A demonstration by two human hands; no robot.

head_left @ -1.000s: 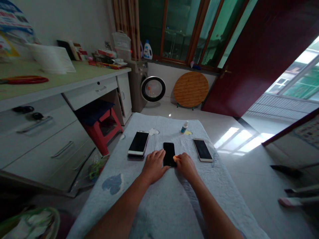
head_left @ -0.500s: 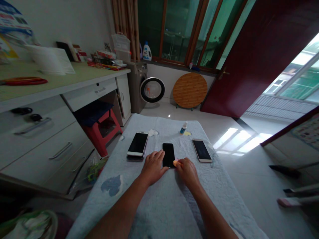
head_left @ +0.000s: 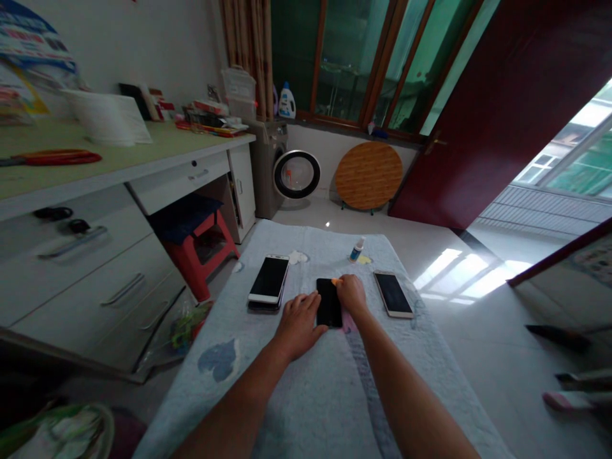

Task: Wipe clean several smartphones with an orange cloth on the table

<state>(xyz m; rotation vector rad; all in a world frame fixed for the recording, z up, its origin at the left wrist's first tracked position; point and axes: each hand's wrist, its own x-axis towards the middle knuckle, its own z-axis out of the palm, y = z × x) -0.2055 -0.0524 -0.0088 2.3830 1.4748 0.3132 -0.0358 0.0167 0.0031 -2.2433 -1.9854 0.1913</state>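
Observation:
A black smartphone [head_left: 329, 306] lies face up on the cloth-covered table, between my two hands. My left hand [head_left: 299, 324] steadies it, fingers along its left edge and thumb by the lower corner. Closed near the phone's upper right edge, my right hand [head_left: 350, 294] pinches a small orange piece [head_left: 337, 281] against the screen; most of that piece is hidden by the fingers. To the left, a white-framed smartphone [head_left: 270, 278] rests on top of another phone. On the right sits a smartphone with a pale frame [head_left: 393, 294]. A small spray bottle [head_left: 356, 249] stands beyond the hands.
A pale blue patterned cloth [head_left: 296, 401] covers the table. At the left is a desk [head_left: 191, 143] with drawers, and a red stool [head_left: 194, 252] partly under it. Farther off are a washing machine with its round door open [head_left: 297, 174] and a round wooden tabletop [head_left: 368, 175].
My right hand has slid from the phone's lower right corner up to its upper right edge, carrying the orange piece. My left hand keeps its place on the phone. The view has shifted slightly.

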